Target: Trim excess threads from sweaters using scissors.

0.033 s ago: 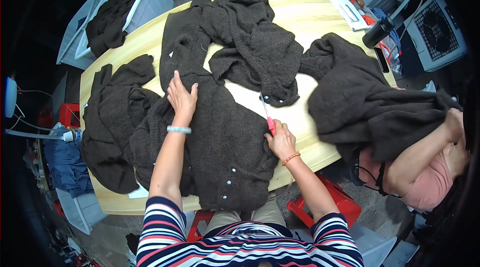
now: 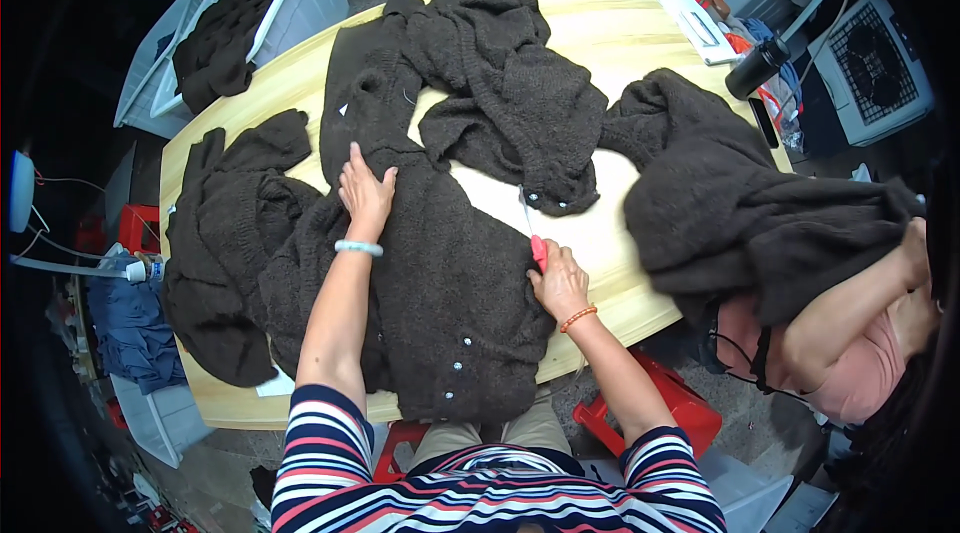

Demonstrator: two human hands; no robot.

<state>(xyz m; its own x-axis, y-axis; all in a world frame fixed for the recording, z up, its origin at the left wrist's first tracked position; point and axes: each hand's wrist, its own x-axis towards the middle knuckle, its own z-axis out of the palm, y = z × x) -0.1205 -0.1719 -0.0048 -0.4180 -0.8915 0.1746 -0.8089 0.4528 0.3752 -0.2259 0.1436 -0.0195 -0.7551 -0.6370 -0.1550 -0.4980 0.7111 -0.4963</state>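
A dark brown knit cardigan (image 2: 425, 263) lies spread in front of me, with small shiny buttons near its lower edge. My left hand (image 2: 366, 195) rests flat on its upper part, fingers spread. At the cardigan's right edge, my right hand (image 2: 562, 283) is closed around a slim tool with a pinkish-red handle (image 2: 540, 252). The tool's thin metal tip points away from me, close to the buttoned end of a second brown knit garment (image 2: 560, 108). Whether the tip touches that garment I cannot tell.
More brown knitwear (image 2: 235, 233) lies to the left on the wooden table (image 2: 610, 13). A co-worker at right handles another brown garment (image 2: 740, 203). A black bottle (image 2: 757, 66), a phone (image 2: 765, 121) and a white board (image 2: 697, 28) sit at the far right. Bins (image 2: 300, 3) stand beyond.
The co-worker's brown garment has shifted slightly to the right. My hands and the tool are almost where they were.
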